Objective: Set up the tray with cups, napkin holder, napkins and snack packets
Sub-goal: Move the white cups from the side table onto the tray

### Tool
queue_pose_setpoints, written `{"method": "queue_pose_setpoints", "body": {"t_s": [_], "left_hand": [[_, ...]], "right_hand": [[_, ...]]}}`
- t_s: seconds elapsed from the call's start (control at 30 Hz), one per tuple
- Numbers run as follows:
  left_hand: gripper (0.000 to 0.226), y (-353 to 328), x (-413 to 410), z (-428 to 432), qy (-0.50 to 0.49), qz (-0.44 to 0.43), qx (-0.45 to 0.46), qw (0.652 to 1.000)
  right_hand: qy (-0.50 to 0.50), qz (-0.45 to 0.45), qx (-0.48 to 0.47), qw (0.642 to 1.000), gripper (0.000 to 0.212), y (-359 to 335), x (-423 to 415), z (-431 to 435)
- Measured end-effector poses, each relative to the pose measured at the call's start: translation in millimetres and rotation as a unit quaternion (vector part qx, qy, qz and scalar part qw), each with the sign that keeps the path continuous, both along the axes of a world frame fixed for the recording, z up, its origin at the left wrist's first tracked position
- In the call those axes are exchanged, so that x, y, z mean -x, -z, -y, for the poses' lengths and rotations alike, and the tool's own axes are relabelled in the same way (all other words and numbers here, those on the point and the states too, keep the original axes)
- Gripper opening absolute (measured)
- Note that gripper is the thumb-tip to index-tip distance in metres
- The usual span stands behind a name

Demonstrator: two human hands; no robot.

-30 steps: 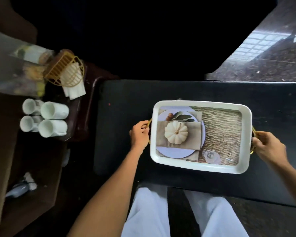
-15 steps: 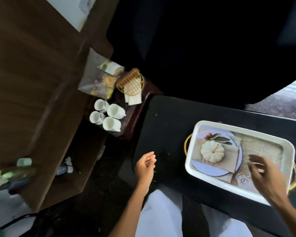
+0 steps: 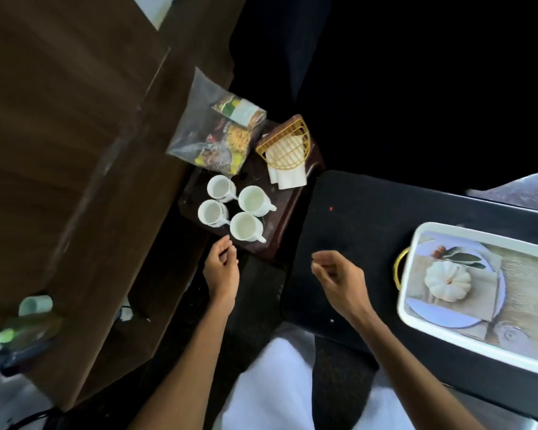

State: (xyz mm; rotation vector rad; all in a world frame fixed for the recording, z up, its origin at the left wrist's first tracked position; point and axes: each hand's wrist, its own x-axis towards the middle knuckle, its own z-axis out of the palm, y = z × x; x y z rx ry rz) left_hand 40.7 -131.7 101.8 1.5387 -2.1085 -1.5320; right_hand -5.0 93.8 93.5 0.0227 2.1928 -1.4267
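Several white cups (image 3: 235, 209) stand upright on a small dark brown stool (image 3: 284, 225). Behind them a yellow wire napkin holder (image 3: 288, 144) lies over white napkins (image 3: 289, 176). A clear bag of snack packets (image 3: 222, 135) leans at the stool's back left. A white tray (image 3: 413, 293) with a pumpkin picture and a gold handle sits on the black table at right. My left hand (image 3: 222, 270) hovers just below the nearest cup, fingers loosely curled, holding nothing. My right hand (image 3: 339, 280) hangs over the table's left edge, also loose and holding nothing.
A brown wooden cabinet (image 3: 75, 150) fills the left side. The black table (image 3: 370, 212) stretches from centre to right. Small items, one a pale green cap (image 3: 35, 305), sit at lower left. My white-clad legs (image 3: 261, 392) are at the bottom.
Both hands let go of the tray handles and moved left toward the stool. The view swung left, so the cups are now central and the tray sits at the right edge.
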Motion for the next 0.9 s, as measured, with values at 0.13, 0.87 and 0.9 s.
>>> {"method": "queue_pose_setpoints", "body": {"t_s": [0.13,0.87,0.9], "left_hand": [[0.032,21,10,37,0.015,0.004,-0.007,1.0],[0.026,37,18,35,0.007,-0.021,-0.069,0.997],[0.027,36,19,30,0.009,-0.024,-0.076,0.997]], "right_hand": [[-0.013,0.004,-0.013,1.0,0.017,23,7,70],[-0.014,-0.038,-0.032,0.999,0.007,69,16,122],[-0.015,-0.041,-0.032,0.999,0.008,68,13,113]]}}
